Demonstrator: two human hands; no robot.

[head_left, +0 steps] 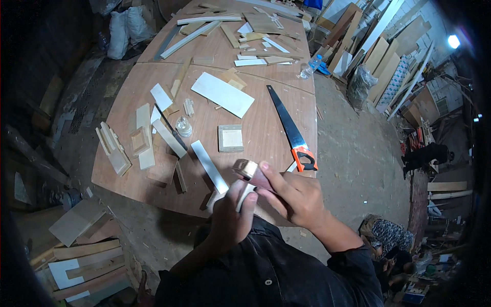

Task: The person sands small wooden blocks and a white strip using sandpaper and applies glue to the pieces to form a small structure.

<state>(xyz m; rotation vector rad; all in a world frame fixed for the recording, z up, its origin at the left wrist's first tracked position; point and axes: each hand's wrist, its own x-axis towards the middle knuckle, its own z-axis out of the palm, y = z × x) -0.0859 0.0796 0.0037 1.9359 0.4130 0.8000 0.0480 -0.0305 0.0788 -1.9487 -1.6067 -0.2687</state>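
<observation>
In front of my body, above the near edge of the table, my left hand (231, 221) is closed on a small white piece of wood (246, 196), gripped between thumb and fingers. My right hand (300, 198) is wrapped round a block with reddish-brown sandpaper (261, 179) around it; the block's pale wooden end (245, 168) sticks out past the thumb. The sandpapered block is right beside the white piece, but whether they touch is hard to see. Just beyond my hands lie a narrow white strip (208, 165) and a small square wooden frame (230, 138).
A handsaw (287, 123) with an orange and black handle lies at the table's right side. A white board (223, 95), a small clear jar (183, 126), a plastic bottle (309, 68) and several wood offcuts are spread about. Boards (396, 56) lean against the right wall.
</observation>
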